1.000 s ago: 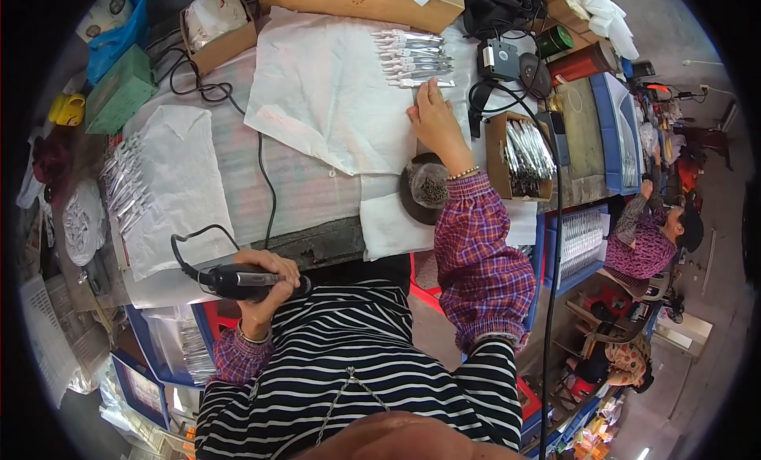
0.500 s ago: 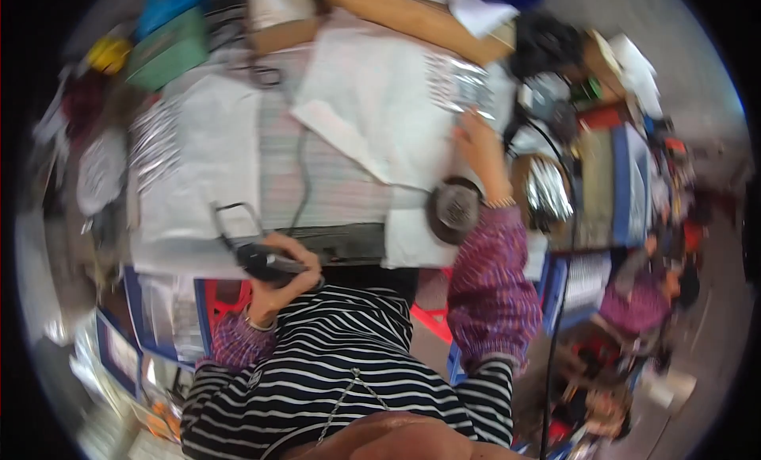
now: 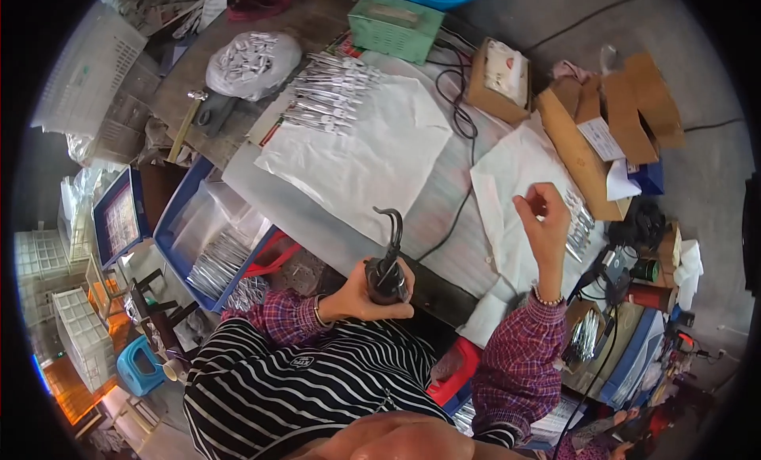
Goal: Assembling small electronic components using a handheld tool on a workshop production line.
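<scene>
My left hand (image 3: 353, 296) is wrapped round a black hand tool (image 3: 386, 279) with a thin curved black loop rising from its end. The tool's exact kind does not show. It is held near my waist, by the table's front edge. My right hand (image 3: 545, 222) is raised over a white sheet (image 3: 503, 174), fingers curled and thumb near the fingertips. Whatever it pinches, if anything, I cannot make out. Beside it lie several slim silvery metal pieces (image 3: 579, 226). Further left, a row of similar silvery pieces (image 3: 329, 91) rests on another white sheet (image 3: 365, 166).
A clear bag of small metal parts (image 3: 252, 63) sits at the far left. Behind are a green metal box (image 3: 395, 28), a small carton (image 3: 499, 78) and a long cardboard box (image 3: 583, 155). A black cord (image 3: 456, 230) crosses the table. A blue bin (image 3: 186, 202) stands left.
My view has swung left. My right hand has come off the silvery pieces at the right and curled its fingers. My left hand still grips the black tool, now turned more upright.
</scene>
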A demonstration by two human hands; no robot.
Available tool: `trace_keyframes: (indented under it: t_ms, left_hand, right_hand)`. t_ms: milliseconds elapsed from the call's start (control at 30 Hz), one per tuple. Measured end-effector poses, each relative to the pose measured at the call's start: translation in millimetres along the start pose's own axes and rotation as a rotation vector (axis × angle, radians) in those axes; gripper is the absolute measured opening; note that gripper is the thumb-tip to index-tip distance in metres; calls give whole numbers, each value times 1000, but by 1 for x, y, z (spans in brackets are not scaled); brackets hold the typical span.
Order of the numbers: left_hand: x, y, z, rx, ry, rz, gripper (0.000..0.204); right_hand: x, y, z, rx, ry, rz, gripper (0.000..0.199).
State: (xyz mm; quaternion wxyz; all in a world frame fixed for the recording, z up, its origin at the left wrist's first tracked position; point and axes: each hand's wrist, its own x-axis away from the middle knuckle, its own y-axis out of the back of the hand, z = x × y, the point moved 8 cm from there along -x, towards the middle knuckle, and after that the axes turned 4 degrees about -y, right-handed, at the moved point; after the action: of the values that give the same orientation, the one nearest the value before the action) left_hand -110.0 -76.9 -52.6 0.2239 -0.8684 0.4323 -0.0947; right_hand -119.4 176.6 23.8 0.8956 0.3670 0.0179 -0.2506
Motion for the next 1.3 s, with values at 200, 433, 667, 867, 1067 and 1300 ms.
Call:
trace_keyframes:
  t_ms: [200, 433, 667, 867, 1067, 1300]
  left_hand:
    - [11, 28, -15, -64, -75, 45, 25]
    - [24, 53, -25, -44, -92, -33, 25]
    - [27, 68, -28, -46, -100, -82, 25]
    - [26, 64, -27, -25, -57, -114, 23]
    - [27, 61, -28, -76, -86, -97, 24]
    - [26, 58, -23, -99, -79, -82, 23]
  right_hand:
    - [-59, -80, 44, -17, 126, 80, 19]
    - [-103, -181, 71, -36, 268, 167, 18]
    - [-59, -249, 115, -31, 311, 371, 22]
    - [-48, -262, 126, 151, 459, 140, 27]
    - [-54, -285, 124, 318, 423, 165, 28]
    - [-55, -274, 127, 236, 381, 170, 20]
